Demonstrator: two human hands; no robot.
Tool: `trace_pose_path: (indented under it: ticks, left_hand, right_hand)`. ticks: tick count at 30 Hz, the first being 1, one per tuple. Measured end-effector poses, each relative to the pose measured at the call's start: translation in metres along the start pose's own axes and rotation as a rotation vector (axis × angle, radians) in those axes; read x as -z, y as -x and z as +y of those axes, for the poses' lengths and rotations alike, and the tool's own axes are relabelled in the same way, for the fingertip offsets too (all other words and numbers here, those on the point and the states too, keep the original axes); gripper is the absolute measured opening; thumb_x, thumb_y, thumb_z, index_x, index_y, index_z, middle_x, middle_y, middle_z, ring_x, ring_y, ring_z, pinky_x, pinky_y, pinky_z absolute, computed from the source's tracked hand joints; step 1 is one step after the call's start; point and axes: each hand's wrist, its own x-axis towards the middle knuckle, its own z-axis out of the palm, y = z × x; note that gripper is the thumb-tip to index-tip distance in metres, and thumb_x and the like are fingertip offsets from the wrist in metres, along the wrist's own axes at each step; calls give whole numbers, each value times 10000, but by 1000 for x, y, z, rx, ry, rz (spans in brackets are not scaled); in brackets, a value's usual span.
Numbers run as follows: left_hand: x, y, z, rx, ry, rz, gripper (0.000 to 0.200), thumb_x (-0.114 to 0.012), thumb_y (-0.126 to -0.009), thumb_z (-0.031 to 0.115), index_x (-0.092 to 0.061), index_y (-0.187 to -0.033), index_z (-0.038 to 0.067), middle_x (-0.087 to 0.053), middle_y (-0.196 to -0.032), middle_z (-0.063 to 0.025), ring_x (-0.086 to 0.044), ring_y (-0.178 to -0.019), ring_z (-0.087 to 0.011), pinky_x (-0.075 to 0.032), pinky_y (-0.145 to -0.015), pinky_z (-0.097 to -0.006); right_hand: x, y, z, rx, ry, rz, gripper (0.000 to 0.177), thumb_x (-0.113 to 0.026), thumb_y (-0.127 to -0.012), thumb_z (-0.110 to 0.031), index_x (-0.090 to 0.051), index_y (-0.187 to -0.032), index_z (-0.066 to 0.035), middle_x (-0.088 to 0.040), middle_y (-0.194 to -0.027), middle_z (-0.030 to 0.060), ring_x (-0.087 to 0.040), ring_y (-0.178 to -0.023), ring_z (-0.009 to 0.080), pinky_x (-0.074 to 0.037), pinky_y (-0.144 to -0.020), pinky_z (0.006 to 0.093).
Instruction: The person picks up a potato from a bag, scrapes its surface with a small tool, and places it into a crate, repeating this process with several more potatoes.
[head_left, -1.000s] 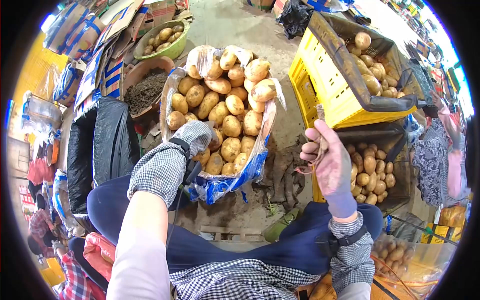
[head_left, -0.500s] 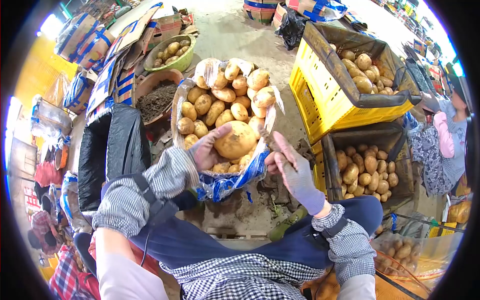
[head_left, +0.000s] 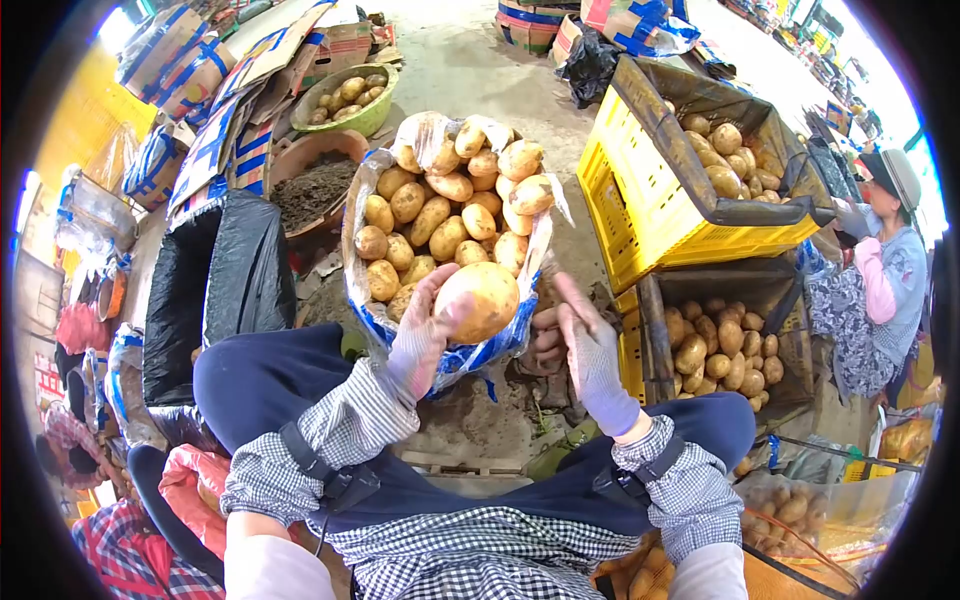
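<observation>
A large tan potato [head_left: 482, 302] rests in my left hand [head_left: 422, 335], which wears a pale, soiled glove; its fingers wrap round the potato's left side. Behind and below it stands a basket [head_left: 352, 250] lined with clear plastic and blue tape, heaped with smaller potatoes [head_left: 432, 222]. To the right of the basket, my right hand [head_left: 592, 355], also gloved, is apart from the large potato. Its fingers are spread, one stretched upward and others partly bent, with dirty, slightly blurred tips. I see nothing held in it.
Yellow crates [head_left: 625, 215] with dark liners hold potatoes on the right. A green bowl [head_left: 372, 118] of potatoes and a brown basin [head_left: 345, 150] of soil stand behind. A black-lined box [head_left: 245, 270] is at left. Another person [head_left: 895, 270] sits far right.
My left hand and the large potato have moved slightly right and toward me. My right hand has dropped a little, its fingers still spread. The person at far right shows more fully.
</observation>
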Motion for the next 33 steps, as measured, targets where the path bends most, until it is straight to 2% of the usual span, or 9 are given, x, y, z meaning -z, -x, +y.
trace_pose_path:
  ticks: [1,3,4,7,9,12,21,28,33]
  left_hand:
    - [-6,1,3,3,8,-9,728,-734,-883,340,-361,-1426,31,-456,-1393,-135,-516,-1259,-256,-458,-1050,-403]
    - [-12,4,12,-375,-768,-137,920,-851,-727,321,-350,-1439,23,-448,-1390,-162,-469,-1294,-287,-420,-1070,-400]
    - [-10,2,15,-648,-1159,-154,1041,-911,-637,314,-337,-1453,15,-448,-1382,-177,-445,-1310,-308,-395,-1083,-401]
    - [-20,4,16,-741,-1179,-184,1117,-920,-620,329,-292,-1483,1,-448,-1372,-197,-436,-1318,-332,-363,-1111,-407]
    - [-17,0,11,-678,-1098,-172,1162,-924,-630,341,-244,-1501,-21,-427,-1413,-193,-422,-1337,-304,-328,-1135,-392]
    - [-14,-1,9,-296,-715,-306,1114,-884,-728,289,-170,-1524,-23,-374,-1481,-159,-388,-1369,-220,-305,-1142,-352]
    - [-14,0,5,-97,-522,-396,1017,-763,-825,51,-64,-1564,53,-324,-1527,-132,-356,-1398,-211,-320,-1140,-350]
    - [-13,-2,-6,-46,-295,-366,942,-644,-774,-71,-131,-1556,41,-300,-1529,-136,-307,-1411,-215,-254,-1162,-321]
    - [-17,1,-2,146,-109,-315,1001,-673,-757,-134,-122,-1567,72,-334,-1524,-81,-382,-1374,-200,-417,-1078,-338]
  right_hand:
    - [4,-5,-6,-291,-22,-76,736,-502,-947,-623,-482,-1353,-9,-646,-873,86,-612,-679,134,-518,-595,249]
    - [-11,-3,-1,-390,-431,-273,846,-494,-890,-722,-437,-1399,-48,-611,-1166,102,-644,-928,171,-550,-724,316]
    - [-11,-5,-2,-369,-505,-415,800,-548,-899,-661,-394,-1439,-90,-500,-1381,96,-583,-1153,216,-531,-877,403]
    - [-18,-1,-10,-266,-505,-274,784,-620,-886,-597,-379,-1454,-113,-517,-1383,100,-579,-1176,248,-500,-945,427]
    - [-5,-4,-8,-269,-515,-263,748,-677,-876,-492,-384,-1451,-114,-519,-1389,99,-549,-1223,260,-463,-999,455]
    - [3,-5,-12,-177,-548,-354,699,-672,-888,-370,-374,-1449,-78,-531,-1362,96,-512,-1261,245,-451,-1020,439]
    - [0,3,-28,116,-127,-217,920,-826,-759,-291,-316,-1489,-61,-472,-1390,94,-478,-1272,196,-420,-1051,354]
    - [-1,8,-33,107,-27,-220,978,-859,-737,-231,-279,-1506,-58,-446,-1409,88,-458,-1296,185,-405,-1072,339]
    - [-5,10,-31,183,50,-231,931,-856,-748,-215,-310,-1480,-36,-473,-1391,93,-468,-1290,181,-421,-1061,325]
